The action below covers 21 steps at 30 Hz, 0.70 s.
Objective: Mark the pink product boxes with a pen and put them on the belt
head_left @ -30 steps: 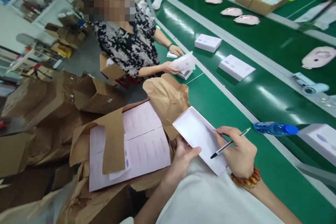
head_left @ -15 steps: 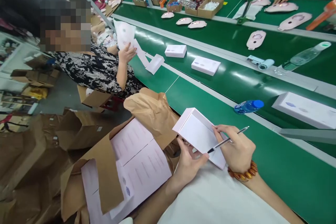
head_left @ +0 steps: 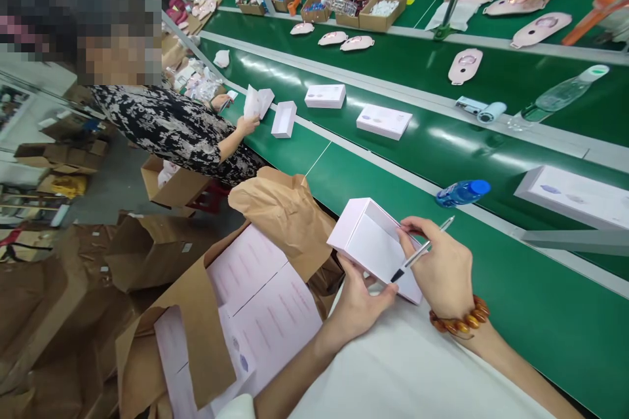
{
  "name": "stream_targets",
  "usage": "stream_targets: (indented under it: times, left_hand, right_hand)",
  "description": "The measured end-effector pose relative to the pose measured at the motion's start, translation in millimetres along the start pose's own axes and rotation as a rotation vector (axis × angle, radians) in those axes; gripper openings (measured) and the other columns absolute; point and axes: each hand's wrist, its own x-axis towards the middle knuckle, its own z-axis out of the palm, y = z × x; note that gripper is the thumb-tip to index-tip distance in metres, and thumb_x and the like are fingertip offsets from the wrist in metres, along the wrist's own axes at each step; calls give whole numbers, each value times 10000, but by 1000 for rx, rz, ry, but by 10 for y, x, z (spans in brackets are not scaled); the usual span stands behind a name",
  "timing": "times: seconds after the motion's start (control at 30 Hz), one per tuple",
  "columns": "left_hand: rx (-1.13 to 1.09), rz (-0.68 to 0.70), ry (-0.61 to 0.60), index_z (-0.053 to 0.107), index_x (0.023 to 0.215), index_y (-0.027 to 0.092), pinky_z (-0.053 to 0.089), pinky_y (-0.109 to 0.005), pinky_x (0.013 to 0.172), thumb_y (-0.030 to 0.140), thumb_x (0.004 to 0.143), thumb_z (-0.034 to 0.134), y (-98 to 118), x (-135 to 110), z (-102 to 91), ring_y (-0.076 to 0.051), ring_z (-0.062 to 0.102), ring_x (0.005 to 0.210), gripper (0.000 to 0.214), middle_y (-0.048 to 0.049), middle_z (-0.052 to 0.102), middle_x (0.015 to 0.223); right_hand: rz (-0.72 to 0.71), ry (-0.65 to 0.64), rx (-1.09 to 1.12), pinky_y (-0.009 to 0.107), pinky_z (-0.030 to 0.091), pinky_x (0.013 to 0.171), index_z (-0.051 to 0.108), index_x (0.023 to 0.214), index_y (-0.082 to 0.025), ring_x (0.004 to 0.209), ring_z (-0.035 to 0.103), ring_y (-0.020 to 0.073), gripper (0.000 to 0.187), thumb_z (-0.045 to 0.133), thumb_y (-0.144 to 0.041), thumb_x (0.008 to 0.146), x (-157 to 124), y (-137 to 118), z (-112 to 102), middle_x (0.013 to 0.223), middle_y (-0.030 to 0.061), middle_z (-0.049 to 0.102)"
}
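Observation:
A white open-topped box (head_left: 376, 236) is tilted in front of me, its inside facing up towards the camera. My left hand (head_left: 361, 301) grips the box's near lower side, thumb on the rim and fingers partly hidden beneath it. At the box's right side my right hand (head_left: 439, 265) pinches the far edge and also holds a pen (head_left: 417, 255), its dark tip pointing down over the box. A bracelet of amber beads (head_left: 459, 322) circles my right wrist. To my left, a carton (head_left: 177, 340) holds several pale printed boxes (head_left: 268, 294).
A green work surface (head_left: 496, 288) runs ahead with white boxes (head_left: 383, 121), a blue-capped bottle (head_left: 462, 193) and pink devices (head_left: 464, 65) along it. A co-worker in a patterned top (head_left: 162, 124) is at the left. A metal post (head_left: 580, 242) stands right.
The co-worker's hand has lowered with the white item, and a white open box now stands upright beside it. My hands keep hold of the box; the pen has shifted slightly.

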Motion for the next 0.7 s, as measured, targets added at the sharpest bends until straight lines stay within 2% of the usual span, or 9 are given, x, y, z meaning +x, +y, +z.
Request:
stream_targets:
  times: [0.17, 0.37, 0.47, 0.57, 0.7]
  left_hand:
    - [3, -3, -22, 262, 1436, 287, 504, -540, 1207, 231, 776, 903, -20, 26, -15, -292, 648, 1372, 921, -198, 594, 1535]
    - [13, 36, -75, 282, 1386, 296, 502, -567, 1208, 262, 817, 868, -29, 55, -47, -297, 614, 1411, 817, -200, 536, 1594]
    - [22, 46, -82, 263, 1388, 295, 484, -593, 1227, 289, 817, 874, -42, 76, -67, -306, 609, 1422, 836, -213, 529, 1598]
    - [32, 46, -99, 264, 1345, 290, 503, -588, 1216, 313, 830, 870, -67, 95, -91, -316, 598, 1443, 796, -223, 504, 1624]
    - [50, 29, -74, 273, 1268, 279, 541, -562, 1181, 307, 828, 846, -79, 102, -117, -314, 621, 1417, 723, -220, 547, 1569]
  right_hand:
    - [-26, -118, 4, 390, 625, 741, 741, 1098, -229, 897, 797, 275, 250, 539, -369, 1052, 2, -7, 2, 1024, 85, 831]
    - [-27, -235, 7, 400, 638, 758, 744, 1172, -246, 961, 805, 280, 280, 587, -443, 1048, 70, -43, -91, 1149, 63, 832]
    - [-2, -284, 7, 416, 643, 758, 755, 1185, -250, 990, 810, 293, 325, 585, -491, 1049, 101, -64, -123, 1179, 67, 832]
    - [34, -323, 66, 449, 659, 844, 752, 1230, -241, 1013, 815, 302, 425, 608, -583, 1021, 129, -67, -157, 1185, 77, 837]
    - [76, -461, 152, 463, 669, 895, 679, 1381, -237, 1083, 812, 319, 664, 706, -697, 904, 155, -17, -250, 1249, 88, 823]
